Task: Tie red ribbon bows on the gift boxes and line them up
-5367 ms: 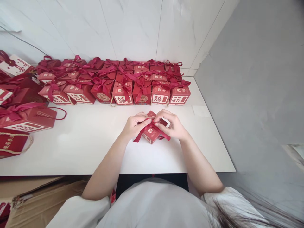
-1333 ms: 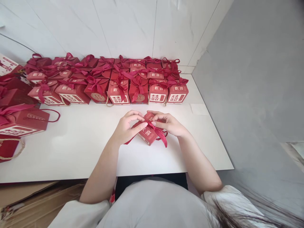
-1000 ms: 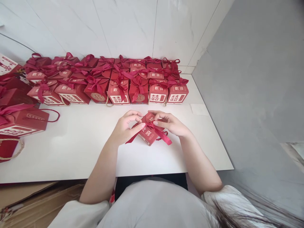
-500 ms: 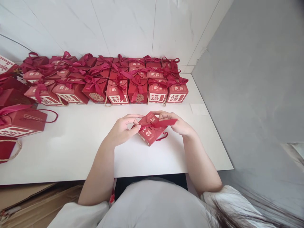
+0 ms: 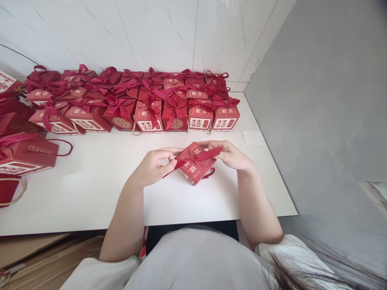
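Note:
A small red gift box (image 5: 196,168) with white characters sits on the white table (image 5: 99,181) in front of me. A dark red ribbon (image 5: 202,155) crosses its top. My left hand (image 5: 153,165) pinches the ribbon's left end, just left of the box. My right hand (image 5: 232,155) pinches the right end at the box's far right corner. The ribbon is stretched taut between both hands. A red cord loop (image 5: 211,174) pokes out from under the box on its right side.
Several rows of finished red boxes with ribbon bows (image 5: 151,104) line the back of the table against the tiled wall. Larger red boxes with cord handles (image 5: 27,155) lie at the left edge. A grey wall (image 5: 317,100) bounds the right. Cardboard (image 5: 45,257) lies below the table.
My hands have drawn apart, each pulling a ribbon end outward, so the loose hanging ribbon tails are now stretched straight across the box top. The box has stayed in place.

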`<state>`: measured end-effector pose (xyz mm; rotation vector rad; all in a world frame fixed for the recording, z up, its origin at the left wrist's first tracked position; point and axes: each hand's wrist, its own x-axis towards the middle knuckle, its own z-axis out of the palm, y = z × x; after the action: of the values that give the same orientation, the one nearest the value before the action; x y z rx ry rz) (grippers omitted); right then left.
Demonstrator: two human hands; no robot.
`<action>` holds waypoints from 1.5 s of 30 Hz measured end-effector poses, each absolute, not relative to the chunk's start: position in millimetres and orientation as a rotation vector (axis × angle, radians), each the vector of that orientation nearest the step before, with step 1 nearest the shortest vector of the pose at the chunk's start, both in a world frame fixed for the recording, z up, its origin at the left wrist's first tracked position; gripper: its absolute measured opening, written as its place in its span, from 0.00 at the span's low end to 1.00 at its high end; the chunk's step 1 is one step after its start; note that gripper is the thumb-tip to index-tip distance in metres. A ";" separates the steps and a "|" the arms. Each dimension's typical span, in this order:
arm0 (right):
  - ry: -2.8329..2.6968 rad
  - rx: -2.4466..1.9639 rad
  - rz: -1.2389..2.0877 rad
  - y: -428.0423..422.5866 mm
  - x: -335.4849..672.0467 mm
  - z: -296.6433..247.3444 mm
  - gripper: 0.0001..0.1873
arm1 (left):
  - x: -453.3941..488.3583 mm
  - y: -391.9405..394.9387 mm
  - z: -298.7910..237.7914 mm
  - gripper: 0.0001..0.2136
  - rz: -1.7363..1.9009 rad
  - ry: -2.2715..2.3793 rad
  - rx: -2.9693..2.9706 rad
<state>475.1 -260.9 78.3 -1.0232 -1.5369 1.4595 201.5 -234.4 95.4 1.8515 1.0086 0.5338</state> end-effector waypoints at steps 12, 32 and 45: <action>-1.389 -1.178 1.350 -256.5 472.8 72.3 0.11 | 195.5 -225.2 90.6 0.14 0.640 1.110 1.832; -1.951 -1.122 0.551 -267.7 434.1 70.8 0.08 | 208.6 -220.7 71.9 0.05 1.203 0.859 2.035; -2.109 -0.934 0.662 -271.3 466.9 82.1 0.09 | 223.1 -229.4 63.8 0.03 0.818 0.892 2.015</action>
<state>466.9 -271.3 82.1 -0.9345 -2.1092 0.6623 223.1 -229.4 63.8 2.0148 0.8925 0.8178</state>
